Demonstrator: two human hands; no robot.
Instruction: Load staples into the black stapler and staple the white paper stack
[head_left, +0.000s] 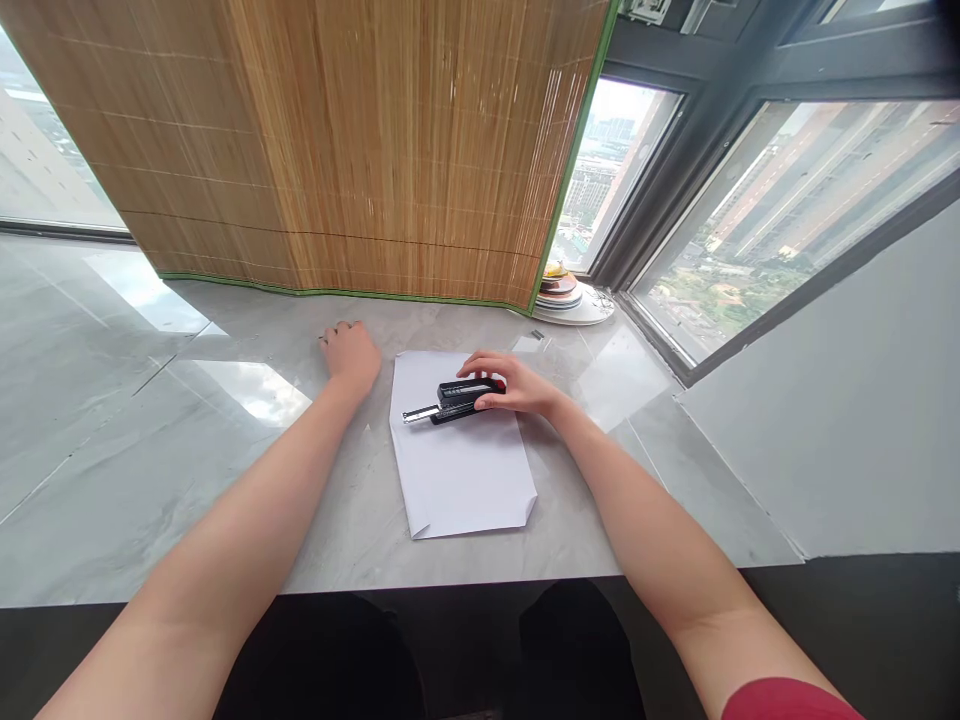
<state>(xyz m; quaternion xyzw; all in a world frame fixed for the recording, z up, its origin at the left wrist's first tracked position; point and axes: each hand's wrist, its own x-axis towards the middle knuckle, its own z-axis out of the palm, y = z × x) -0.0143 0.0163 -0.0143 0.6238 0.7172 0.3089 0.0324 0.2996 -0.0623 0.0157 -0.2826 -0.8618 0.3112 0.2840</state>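
Nearby, stapler (459, 391), paper (469, 480), blind (360, 150) partly hiding plates (574, 306)

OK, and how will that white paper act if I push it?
The white paper would probably flex rather than stay rigid, since its near corners look bent. It may slide easily, as the countertop looks smooth and glossy. The stapler in your right hand could pin it, if resting there; I can't tell.
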